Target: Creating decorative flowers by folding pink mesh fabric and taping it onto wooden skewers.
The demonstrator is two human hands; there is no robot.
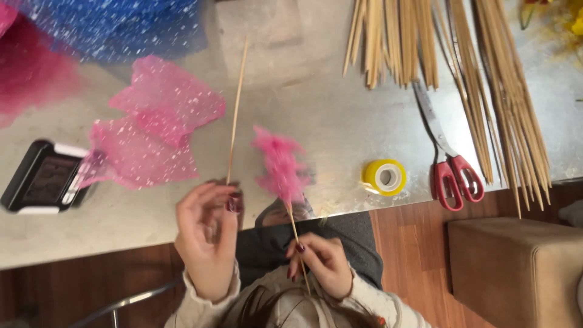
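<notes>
My left hand [207, 240] pinches the lower end of a bare bamboo skewer [237, 103] that slants up across the pale table [328, 121]. My right hand [323, 262] grips a second thin skewer [296, 231] low on its stick. The top of that skewer carries a blurred tuft of pink tulle [280, 164]. The two hands are close together at the table's near edge, over my dark lap. Both have dark red nails.
Loose pink tulle pieces [155, 121] lie at the left, with blue tulle [115, 24] and darker pink tulle [24, 73] behind. A black-and-white box [42, 176], a yellow tape roll [384, 177], red-handled scissors [450, 167] and skewer bundles [395, 36] [504, 91] lie around. A brown stool [516, 267] stands at the right.
</notes>
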